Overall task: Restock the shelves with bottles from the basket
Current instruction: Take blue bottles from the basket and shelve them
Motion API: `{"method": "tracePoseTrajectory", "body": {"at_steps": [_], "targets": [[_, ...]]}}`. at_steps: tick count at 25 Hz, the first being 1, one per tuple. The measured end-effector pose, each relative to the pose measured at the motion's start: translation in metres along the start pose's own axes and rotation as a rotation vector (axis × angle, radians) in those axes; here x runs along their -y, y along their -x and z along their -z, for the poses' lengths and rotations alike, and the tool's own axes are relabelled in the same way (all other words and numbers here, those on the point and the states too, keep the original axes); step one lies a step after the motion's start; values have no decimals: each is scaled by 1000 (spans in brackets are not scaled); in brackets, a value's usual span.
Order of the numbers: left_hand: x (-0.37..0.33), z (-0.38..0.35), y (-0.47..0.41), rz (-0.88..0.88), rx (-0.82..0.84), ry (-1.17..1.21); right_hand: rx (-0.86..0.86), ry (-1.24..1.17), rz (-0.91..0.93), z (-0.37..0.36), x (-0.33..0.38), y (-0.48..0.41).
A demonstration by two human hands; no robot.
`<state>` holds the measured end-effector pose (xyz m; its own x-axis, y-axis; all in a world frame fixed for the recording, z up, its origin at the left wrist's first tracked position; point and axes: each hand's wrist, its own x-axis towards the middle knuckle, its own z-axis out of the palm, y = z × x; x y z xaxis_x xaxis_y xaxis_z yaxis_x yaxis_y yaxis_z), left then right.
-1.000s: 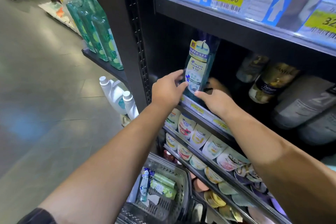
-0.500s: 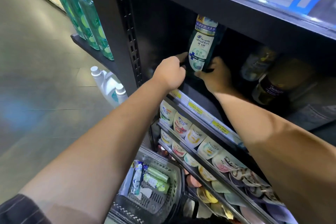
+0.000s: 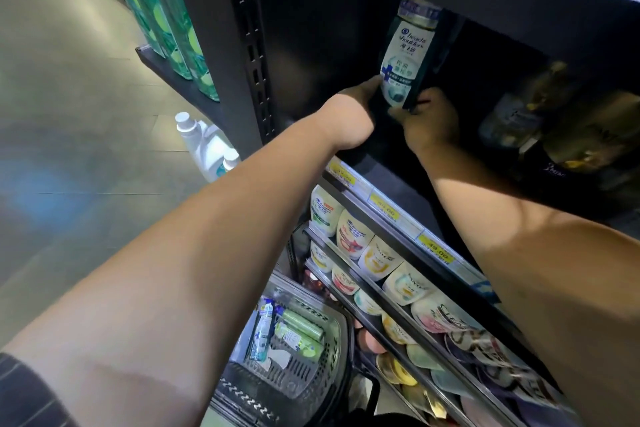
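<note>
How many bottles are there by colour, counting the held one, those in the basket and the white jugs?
Dark bottle, held by left hand and right hand: 1
Green bottles in the basket: 2
Blue-and-white bottle in the basket: 1
White jugs: 2
Total: 6

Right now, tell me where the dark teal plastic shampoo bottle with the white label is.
Head view, upper centre: the dark teal shampoo bottle is inside the dark shelf bay, gripped at its base by the left hand and right hand.
</note>
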<state>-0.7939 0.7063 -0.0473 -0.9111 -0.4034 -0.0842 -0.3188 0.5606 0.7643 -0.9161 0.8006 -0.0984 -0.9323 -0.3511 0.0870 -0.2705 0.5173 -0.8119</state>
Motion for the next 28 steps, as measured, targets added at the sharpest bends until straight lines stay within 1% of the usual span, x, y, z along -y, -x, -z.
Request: {"method": "tracePoseTrajectory", "body": {"at_steps": [3, 5, 9, 11, 13, 16, 18, 20, 21, 24, 26, 28], "targets": [[2, 3, 1, -15, -38, 41, -7, 80, -10, -3, -1, -5], [1, 5, 0, -16, -35, 12, -2, 136, -23, -2, 1, -7], [3, 8, 2, -7, -28, -259, 6, 233, -32, 2, 6, 0], [5, 8, 9, -27, 19, -397, -6, 265, -12, 9, 8, 13], [6, 5, 19, -71, 42, -489, -5, 310, 16, 17, 12, 32], [4, 1, 42, -137, -8, -598, 17, 501, 5, 32, 23, 69], [5, -1, 58, -235, -58, -680, 49, 626, 22, 39, 31, 99], [12, -2, 70, -341, -97, -683, 71, 666, -15, 43, 37, 130], [17, -3, 75, -367, -80, -672, 51, 686, -51, 45, 38, 145], [38, -10, 94, -354, 4, -717, -27, 824, -44, 42, 34, 182], [50, -16, 111, -382, 11, -767, -37, 903, -11, 38, 26, 205], [57, -19, 126, -397, -5, -758, -37, 932, 21, 36, 15, 224]]}}
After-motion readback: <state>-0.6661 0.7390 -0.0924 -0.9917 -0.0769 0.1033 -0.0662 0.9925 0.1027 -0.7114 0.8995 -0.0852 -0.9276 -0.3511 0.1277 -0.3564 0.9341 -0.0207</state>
